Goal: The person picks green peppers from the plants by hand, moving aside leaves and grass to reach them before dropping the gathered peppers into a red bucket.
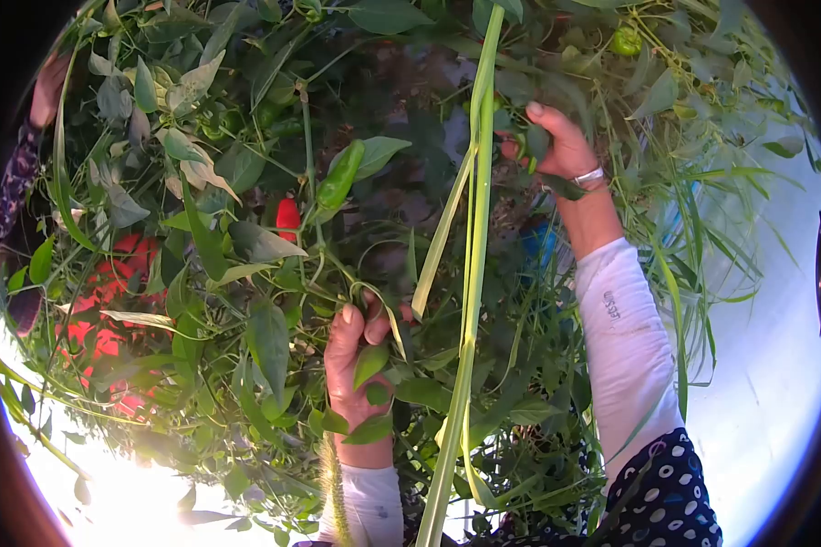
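A bright green pepper [341,175] hangs upright on the plant in the middle, with a red pepper [287,219] close beside it. Just below them, my left hand [360,356] pinches a thin pepper plant stem [345,272] between thumb and fingers; leaves cover part of the palm and wrist. Higher up on the right, my right hand [564,146] is curled around a green pepper [531,164], partly hidden by a dark leaf and the fingers. A ring-like pale band circles the right wrist.
A long grass blade [476,228] crosses upright between my hands. Another person's hand [51,89] shows at the far left edge. Something red [109,319] lies behind leaves at left. A round green pepper [626,41] hangs top right. Pale sheeting [757,365] lies at right.
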The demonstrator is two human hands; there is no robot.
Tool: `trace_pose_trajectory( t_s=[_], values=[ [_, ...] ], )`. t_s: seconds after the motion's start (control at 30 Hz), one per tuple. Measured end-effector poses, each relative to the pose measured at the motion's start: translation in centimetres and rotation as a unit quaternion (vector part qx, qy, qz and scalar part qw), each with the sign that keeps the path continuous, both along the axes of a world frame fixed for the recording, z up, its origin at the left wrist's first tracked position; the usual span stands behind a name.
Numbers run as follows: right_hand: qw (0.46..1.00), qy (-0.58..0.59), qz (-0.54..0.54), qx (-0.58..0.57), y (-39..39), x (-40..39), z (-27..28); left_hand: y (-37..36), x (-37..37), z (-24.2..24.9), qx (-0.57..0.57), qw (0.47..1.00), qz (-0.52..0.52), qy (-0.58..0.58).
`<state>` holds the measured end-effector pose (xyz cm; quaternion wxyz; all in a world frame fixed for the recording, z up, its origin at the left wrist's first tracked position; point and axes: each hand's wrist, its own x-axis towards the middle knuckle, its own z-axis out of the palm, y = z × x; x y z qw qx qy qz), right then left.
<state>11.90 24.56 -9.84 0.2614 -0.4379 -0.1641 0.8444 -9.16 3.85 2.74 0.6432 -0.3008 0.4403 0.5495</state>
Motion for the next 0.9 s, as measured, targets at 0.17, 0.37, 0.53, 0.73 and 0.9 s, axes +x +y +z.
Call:
trace_pose_trajectory(
  t_s=[0.17,0.37,0.53,0.73,0.9],
  values=[
    [0.977,0.181,-0.11,-0.005,-1.8,0.6,0.9,-0.5,-0.2,-0.3,0.024,1.0,0.002,0.015],
    [0.959,0.272,-0.08,0.021,-1.6,1.9,0.0,-0.9,-0.5,-0.5,0.029,0.997,0.042,-0.06],
    [0.949,0.301,-0.089,-0.001,-1.3,1.3,1.2,-0.7,-0.1,-0.1,0.037,0.999,0.012,0.019],
    [0.976,0.206,-0.064,0.011,-1.1,1.6,1.6,0.0,0.6,1.0,0.016,0.999,0.035,0.017],
    [0.977,0.181,-0.113,-0.03,-2.8,1.7,3.2,-0.7,0.7,0.4,0.025,0.998,0.054,0.021]
  ],
)
